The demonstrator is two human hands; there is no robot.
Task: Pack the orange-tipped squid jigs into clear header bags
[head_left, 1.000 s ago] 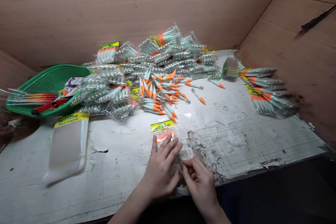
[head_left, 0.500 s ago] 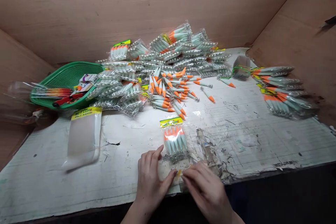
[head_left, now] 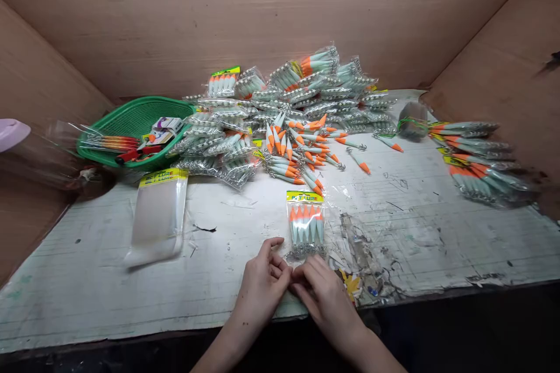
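Note:
A clear plastic bag of squid lures [head_left: 307, 224], orange and pale green with a yellow header, lies flat with its hooked ends toward me. At its lower end my left hand [head_left: 268, 277] is closed, thumb and fingertips pinched together, index finger raised beside the bag. My right hand [head_left: 321, 288] is closed too, its bent fingers pressed against the bag's near edge and almost touching my left fingertips. The pinched plastic itself is mostly hidden by the fingers. Just past the bag lies a heap of loose squid lures [head_left: 301, 145].
Packed lure bags [head_left: 219, 157] are piled along the back. A green basket [head_left: 131, 106] holds red-handled pliers [head_left: 126, 157]. Flat unfilled bags [head_left: 157, 218] lie at left, filled bags [head_left: 476, 175] at right. Torn, stained patches [head_left: 359, 256] and a yellow leaf-shaped piece [head_left: 350, 284] lie beside my right hand.
My hands have come together at the bag's lower end; the gap between them has closed. The bag lies straighter. The whole view has shifted slightly.

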